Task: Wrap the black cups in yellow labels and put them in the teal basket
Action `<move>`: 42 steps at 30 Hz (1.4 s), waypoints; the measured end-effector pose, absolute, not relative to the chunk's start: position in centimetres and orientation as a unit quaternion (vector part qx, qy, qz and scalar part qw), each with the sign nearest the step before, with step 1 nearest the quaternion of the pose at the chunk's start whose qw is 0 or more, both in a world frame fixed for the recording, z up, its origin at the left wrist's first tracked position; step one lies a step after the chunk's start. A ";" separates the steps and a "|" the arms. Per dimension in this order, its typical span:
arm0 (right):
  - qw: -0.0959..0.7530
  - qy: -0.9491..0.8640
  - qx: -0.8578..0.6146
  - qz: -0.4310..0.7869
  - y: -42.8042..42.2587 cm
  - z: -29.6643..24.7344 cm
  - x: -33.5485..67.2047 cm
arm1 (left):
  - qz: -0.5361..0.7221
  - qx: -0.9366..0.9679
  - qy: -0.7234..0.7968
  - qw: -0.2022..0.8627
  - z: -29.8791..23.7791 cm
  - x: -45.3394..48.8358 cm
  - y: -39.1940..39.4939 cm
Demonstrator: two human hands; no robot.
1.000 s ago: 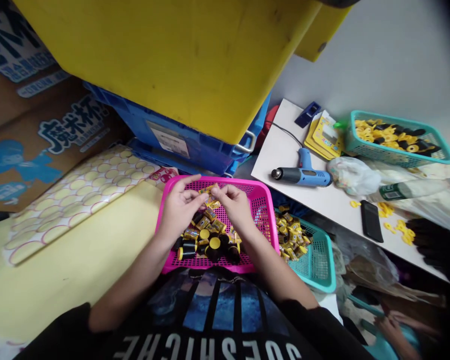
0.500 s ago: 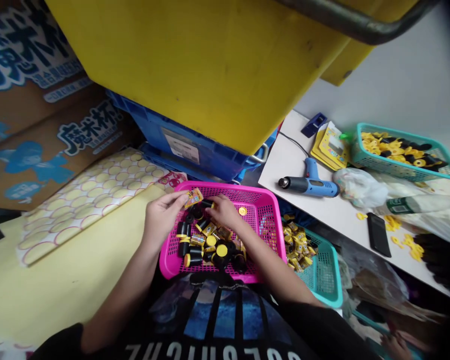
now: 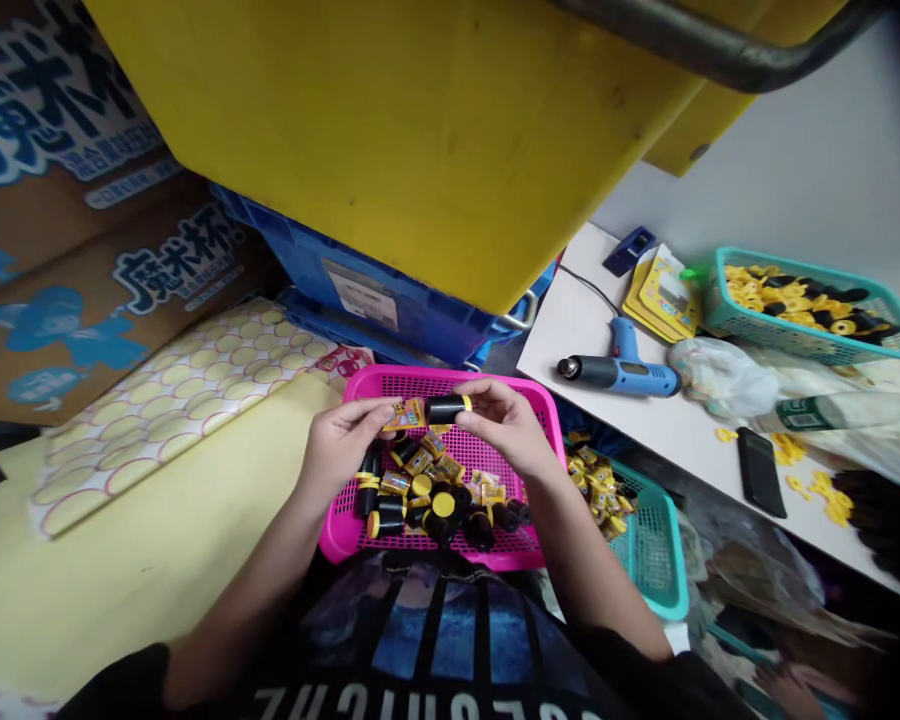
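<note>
Between the fingertips of my left hand point(image 3: 345, 435) is a small flat yellow printed label point(image 3: 406, 414). My right hand point(image 3: 501, 420) grips a small black canister point(image 3: 445, 409) by its yellow-capped end. The canister's bare end is close beside the label; I cannot tell whether they touch. Both hands are over a pink basket point(image 3: 551, 410). Inside it lie more black canisters with yellow caps point(image 3: 443, 504) and several pieces wrapped in yellow printed labels point(image 3: 420, 461).
A teal basket point(image 3: 671, 560) with yellow wrapped pieces is at the right. On the white table point(image 3: 555, 350) lie a blue heat gun point(image 3: 622, 370), a phone point(image 3: 761, 472) and a teal basket of parts point(image 3: 810, 340). A yellow crate point(image 3: 390, 130) rises ahead. Part of another person's hand point(image 3: 787, 690) shows lower right.
My right hand has risen from the pile in the basket with a black canister. My left hand has moved slightly right and down with the label, bringing the two close together.
</note>
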State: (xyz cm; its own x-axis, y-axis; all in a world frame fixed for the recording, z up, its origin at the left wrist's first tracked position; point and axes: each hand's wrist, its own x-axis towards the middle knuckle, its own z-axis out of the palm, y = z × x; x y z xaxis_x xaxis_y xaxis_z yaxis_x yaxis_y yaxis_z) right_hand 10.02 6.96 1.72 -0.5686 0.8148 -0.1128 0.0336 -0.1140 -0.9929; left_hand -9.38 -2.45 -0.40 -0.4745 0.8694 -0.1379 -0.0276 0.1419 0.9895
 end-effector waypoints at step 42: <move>0.325 -0.360 -0.228 0.845 2.4 -1.9 8.1 | 0.567 0.346 0.549 0.508 1.3 -4.8 -2.5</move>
State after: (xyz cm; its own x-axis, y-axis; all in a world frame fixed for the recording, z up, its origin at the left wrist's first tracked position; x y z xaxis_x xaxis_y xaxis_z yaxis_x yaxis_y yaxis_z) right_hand 8.15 2.42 -1.91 -0.6852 0.7126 -0.1505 -0.3852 -0.5300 -0.7555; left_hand -4.81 -2.48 1.33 -0.2442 0.9554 -0.1660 -0.1967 0.1188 0.9732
